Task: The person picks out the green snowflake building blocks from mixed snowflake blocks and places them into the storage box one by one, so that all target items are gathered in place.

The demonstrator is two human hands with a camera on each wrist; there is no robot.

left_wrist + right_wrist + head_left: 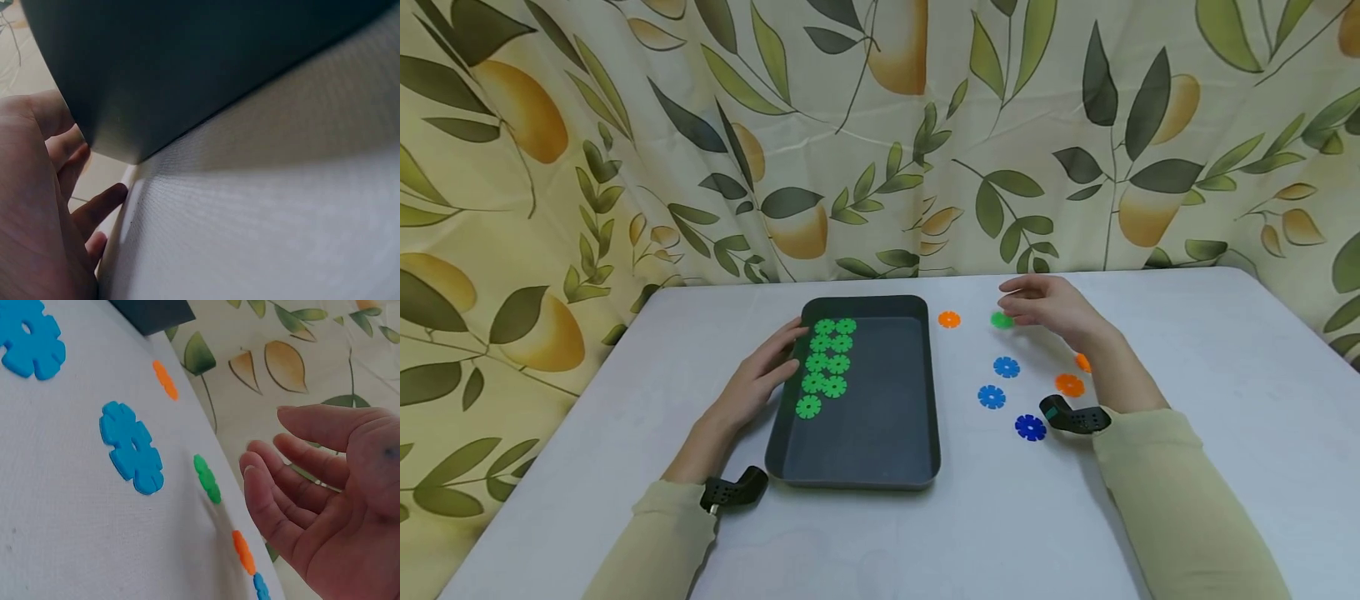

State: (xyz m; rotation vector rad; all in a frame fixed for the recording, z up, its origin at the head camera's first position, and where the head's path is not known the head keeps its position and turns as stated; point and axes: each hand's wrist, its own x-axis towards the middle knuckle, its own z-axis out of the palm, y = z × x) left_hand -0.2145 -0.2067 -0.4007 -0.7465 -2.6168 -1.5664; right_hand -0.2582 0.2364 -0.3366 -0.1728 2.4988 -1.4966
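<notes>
At the left side of the dark grey tray [880, 450], my left hand [752, 375] touches the rim with thumb and fingertips. The left wrist view shows other fingers [103, 206] outside the tray wall [187, 69]. Inside the tray, several green notched discs [817, 362] lie in two columns along the left. My right hand [1052, 310] hovers at the table's far side near a green disc [1000, 320], which it partly covers in the head view. In the right wrist view its loosely bent fingers hold nothing, and the green disc [207, 479] lies apart from them.
Right of the tray lie orange discs [949, 319], [1070, 385], light blue discs [1007, 367], [992, 397] and a dark blue disc [1030, 427]. Another orange disc [1082, 362] is partly behind the right wrist. A leaf-patterned curtain [880, 167] hangs behind the white table [850, 550].
</notes>
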